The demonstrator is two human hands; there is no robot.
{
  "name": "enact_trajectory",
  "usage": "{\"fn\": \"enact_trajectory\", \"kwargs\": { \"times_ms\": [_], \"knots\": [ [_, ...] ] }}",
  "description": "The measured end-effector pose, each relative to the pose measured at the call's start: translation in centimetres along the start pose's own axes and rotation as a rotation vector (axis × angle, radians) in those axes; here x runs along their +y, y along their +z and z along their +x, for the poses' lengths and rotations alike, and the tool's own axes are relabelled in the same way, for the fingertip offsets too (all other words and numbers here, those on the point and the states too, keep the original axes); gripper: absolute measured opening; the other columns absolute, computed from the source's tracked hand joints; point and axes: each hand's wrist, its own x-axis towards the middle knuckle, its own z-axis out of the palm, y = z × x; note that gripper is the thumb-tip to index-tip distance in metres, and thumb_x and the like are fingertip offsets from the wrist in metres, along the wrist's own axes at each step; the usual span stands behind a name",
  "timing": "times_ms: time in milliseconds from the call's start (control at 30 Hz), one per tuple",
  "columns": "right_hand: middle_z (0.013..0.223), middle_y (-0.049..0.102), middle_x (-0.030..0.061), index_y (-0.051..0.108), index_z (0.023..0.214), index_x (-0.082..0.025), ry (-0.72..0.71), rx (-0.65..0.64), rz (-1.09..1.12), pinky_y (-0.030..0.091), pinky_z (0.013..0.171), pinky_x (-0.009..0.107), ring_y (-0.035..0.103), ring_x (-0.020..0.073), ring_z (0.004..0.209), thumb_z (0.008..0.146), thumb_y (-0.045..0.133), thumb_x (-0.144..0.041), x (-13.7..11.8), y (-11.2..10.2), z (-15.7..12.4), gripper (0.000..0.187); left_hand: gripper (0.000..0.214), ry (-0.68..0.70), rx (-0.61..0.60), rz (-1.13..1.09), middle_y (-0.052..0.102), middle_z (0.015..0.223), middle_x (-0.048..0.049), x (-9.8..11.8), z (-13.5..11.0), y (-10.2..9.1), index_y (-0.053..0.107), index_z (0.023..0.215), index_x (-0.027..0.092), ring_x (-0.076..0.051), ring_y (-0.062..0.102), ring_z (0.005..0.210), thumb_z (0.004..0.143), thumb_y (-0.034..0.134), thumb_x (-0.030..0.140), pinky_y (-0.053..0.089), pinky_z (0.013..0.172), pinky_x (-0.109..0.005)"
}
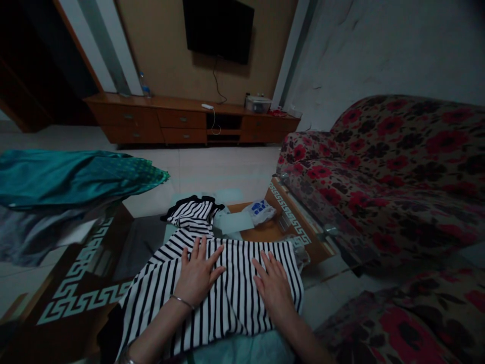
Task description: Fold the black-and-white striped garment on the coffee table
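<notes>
A black-and-white striped garment (pixel 238 288) is spread over the glass-topped coffee table (pixel 87 273) in front of me. One part of it, with black edging, lies bunched toward the far side. My left hand (pixel 197 273) rests flat on the stripes near the middle, fingers spread, a bangle at its wrist. Farther right, my right hand (pixel 273 283) also lies flat on the cloth with its fingers apart. Neither hand grips the fabric. Light green cloth (pixel 246 349) shows under the garment's near edge.
Teal clothing (pixel 76 174) and grey cloth (pixel 30 232) are piled at the left. A plastic bag (pixel 261 211) shows beyond the garment. A flowered sofa (pixel 397 151) stands on the right. Along the far wall runs a wooden cabinet (pixel 182 119) below a television (pixel 220 30).
</notes>
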Motion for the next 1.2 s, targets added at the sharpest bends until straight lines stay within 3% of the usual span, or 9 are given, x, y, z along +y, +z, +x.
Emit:
{"fn": "enact_trajectory", "kwargs": {
  "times_ms": [100,200,300,400,500,600,800,1033,1200],
  "knots": [
    [0.145,0.041,0.0067,0.051,0.133,-0.025,-0.023,-0.076,0.021,0.031,0.108,0.05,0.032,0.0266,0.136,0.091,0.044,-0.025,2.9,-0.8,4.3,0.042,0.055,-0.008,0.0,-0.003,0.03,0.151,-0.0126,0.1,1.4,0.0,0.041,0.138,0.04,-0.035,0.02,0.14,0.086,0.05,0.053,0.017,0.107,-0.061],
    [0.132,0.055,0.0089,0.06,0.121,-0.02,-0.089,-0.105,0.14,0.036,0.105,0.042,0.045,0.0222,0.126,0.091,0.045,-0.024,6.2,-1.7,9.2,0.034,0.05,-0.06,0.002,-0.013,0.034,0.148,-0.0143,0.3,3.3,-0.4,0.048,0.135,0.035,-0.036,0.024,0.138,0.087,0.048,0.051,0.021,0.105,-0.061],
    [0.121,0.061,0.0091,0.065,0.112,-0.018,-0.116,-0.063,0.163,0.036,0.103,0.039,0.05,0.0207,0.117,0.087,0.052,-0.022,9.2,-2.7,13.1,0.028,0.041,-0.08,0.076,-0.026,0.039,0.145,-0.0148,0.6,5.5,-0.9,0.055,0.128,0.026,-0.032,0.027,0.137,0.091,0.042,0.039,0.025,0.104,-0.057],
    [0.113,0.063,0.0082,0.066,0.109,-0.019,-0.132,-0.139,0.097,0.037,0.097,0.039,0.052,0.0212,0.11,0.081,0.06,-0.018,11.5,-3.5,15.4,0.029,0.041,0.002,0.164,-0.053,0.045,0.14,-0.0132,0.6,8.1,-1.0,0.052,0.129,0.021,-0.027,0.031,0.135,0.091,0.036,0.023,0.022,0.106,-0.054],
    [0.094,0.065,0.0057,0.069,0.091,-0.019,-0.151,-0.214,0.078,0.039,0.088,0.035,0.054,0.0194,0.095,0.078,0.062,-0.018,12.4,-3.9,16.3,0.015,0.038,0.074,0.096,-0.115,0.06,0.121,-0.0113,0.3,10.8,-0.7,0.059,0.119,0.022,-0.027,0.046,0.119,0.086,0.041,0.018,0.026,0.101,-0.054],
    [0.09,0.063,0.005,0.066,0.081,-0.018,-0.198,-0.153,0.07,0.038,0.086,0.033,0.051,0.0194,0.094,0.079,0.059,-0.015,12.4,-4.2,15.9,0.008,0.027,0.176,0.014,-0.137,0.064,0.099,-0.009,-0.3,12.4,-0.4,0.068,0.096,0.022,-0.026,0.052,0.102,0.082,0.045,0.017,0.03,0.094,-0.05],
    [0.092,0.063,0.0066,0.062,0.082,-0.019,-0.291,-0.062,0.088,0.037,0.087,0.034,0.051,0.0209,0.095,0.08,0.048,-0.008,12.1,-4.5,13.1,0.018,0.029,0.439,0.044,-0.135,0.06,0.09,-0.0052,-0.9,11.6,-1.1,0.063,0.083,0.021,-0.02,0.05,0.094,0.084,0.037,0.008,0.028,0.096,-0.043],
    [0.096,0.067,0.0058,0.065,0.094,-0.017,0.006,-0.127,0.448,0.043,0.086,0.031,0.059,0.0184,0.092,0.082,0.051,-0.022,13.0,-4.1,13.7,0.019,0.017,0.365,-0.002,-0.196,0.064,0.093,-0.005,-1.4,11.6,-1.0,0.062,0.091,0.02,-0.021,0.053,0.097,0.084,0.046,0.017,0.03,0.091,-0.039],
    [0.088,0.069,0.0056,0.067,0.086,-0.014,0.131,-0.239,0.517,0.047,0.078,0.028,0.062,0.0173,0.084,0.08,0.053,-0.029,14.3,-3.5,15.5,0.022,0.021,0.332,-0.223,-0.202,0.067,0.096,-0.0044,-1.8,13.2,-1.8,0.063,0.095,0.019,-0.019,0.057,0.096,0.087,0.051,0.034,0.032,0.088,-0.033]
  ]
}}
